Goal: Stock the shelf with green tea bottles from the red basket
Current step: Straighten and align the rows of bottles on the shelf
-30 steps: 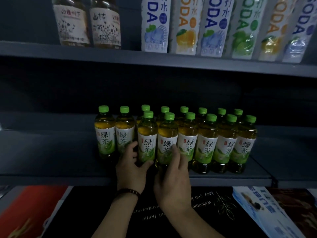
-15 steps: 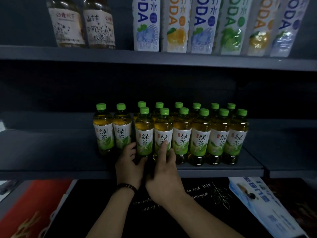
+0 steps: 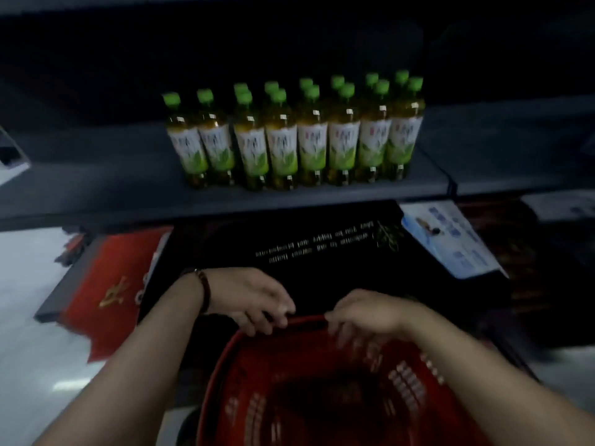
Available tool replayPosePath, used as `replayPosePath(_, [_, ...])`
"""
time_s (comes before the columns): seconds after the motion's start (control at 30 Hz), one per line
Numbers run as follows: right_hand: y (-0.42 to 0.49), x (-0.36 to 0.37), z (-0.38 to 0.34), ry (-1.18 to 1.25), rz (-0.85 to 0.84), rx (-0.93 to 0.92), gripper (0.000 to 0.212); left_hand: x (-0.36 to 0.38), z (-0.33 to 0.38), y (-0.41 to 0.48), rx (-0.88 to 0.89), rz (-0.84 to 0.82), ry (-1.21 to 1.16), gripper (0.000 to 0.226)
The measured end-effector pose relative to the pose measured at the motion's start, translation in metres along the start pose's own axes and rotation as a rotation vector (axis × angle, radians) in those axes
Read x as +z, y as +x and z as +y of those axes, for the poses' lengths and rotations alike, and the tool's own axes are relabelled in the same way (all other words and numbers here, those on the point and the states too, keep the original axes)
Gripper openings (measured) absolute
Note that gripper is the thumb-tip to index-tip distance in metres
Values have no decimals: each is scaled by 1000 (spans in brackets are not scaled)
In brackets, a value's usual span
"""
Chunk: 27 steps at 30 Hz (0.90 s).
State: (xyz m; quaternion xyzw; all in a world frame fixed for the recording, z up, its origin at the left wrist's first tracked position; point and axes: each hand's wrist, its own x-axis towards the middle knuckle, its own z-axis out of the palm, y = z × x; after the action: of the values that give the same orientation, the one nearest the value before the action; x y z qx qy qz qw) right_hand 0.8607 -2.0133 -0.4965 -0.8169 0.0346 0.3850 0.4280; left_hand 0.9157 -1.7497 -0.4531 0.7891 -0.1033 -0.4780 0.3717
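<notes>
Inspector: "While the left hand (image 3: pixel 254 304) curls its fingers over the far rim of the red basket (image 3: pixel 306 320), where do the green tea bottles (image 3: pixel 312 140) stand?"

Clerk: "Upright in two rows on the shelf (image 3: pixel 322 197) above it. None visible inside the basket; interior dark, blurred."

Inspector: "The right hand (image 3: pixel 363 313)?"

Clerk: "On the same rim, fingers draped inward; grip cannot be confirmed. Recommendation: look to the basket bottom before reaching in."

We get a dim, motion-blurred view: the green tea bottles (image 3: pixel 296 136) have smeared labels, the shelf (image 3: pixel 96 194) recess is black (the left floor (image 3: pixel 25 317) glares pale).
</notes>
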Motion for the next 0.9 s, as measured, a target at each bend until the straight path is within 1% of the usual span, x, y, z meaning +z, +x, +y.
replayPosePath(0.03, [-3,9,17,-18,-130,92,28,15,-14,5,-77,-153,26,28])
replayPosePath(0.07, [-2,19,35,-49,-219,158,30,32,-29,13,-153,-256,53,29])
replayPosePath(0.1, [1,30,55,-70,-261,219,29,51,-44,26,-225,-310,84,29])
replayPosePath(0.13, [6,40,75,-72,-263,279,28,72,-60,40,-282,-330,131,26])
replayPosePath(0.2, [27,62,122,-61,-179,381,25,112,-91,74,-349,-290,274,24])
replayPosePath(0.23, [39,71,146,-65,-120,415,26,129,-105,90,-365,-234,351,28])
replayPosePath(0.3, [57,84,186,-66,-10,461,30,159,-126,114,-364,-62,465,47])
replayPosePath(0.33, [62,89,198,-39,26,491,30,171,-137,125,-348,34,463,55])
replayPosePath(0.4, [72,96,217,162,109,575,38,192,-149,141,-355,156,281,65])
replayPosePath(0.43, [79,99,225,298,157,614,47,201,-152,149,-352,166,176,67])
replayPosePath(0.47, [86,103,230,424,199,643,54,207,-158,160,-348,172,91,65])
replayPosePath(0.5, [94,107,235,535,236,666,56,212,-161,170,-357,172,38,59])
replayPosePath(0.6, [119,116,244,826,295,722,48,224,-172,200,-358,234,2,45])
replayPosePath(0.7, [144,118,252,1085,378,729,43,233,-188,233,-425,263,-16,45])
replayPosePath(0.8, [165,117,261,1180,421,713,43,245,-196,252,-492,251,-28,55])
replayPosePath(0.9, [179,120,269,1225,413,749,42,253,-199,260,-597,381,-169,59])
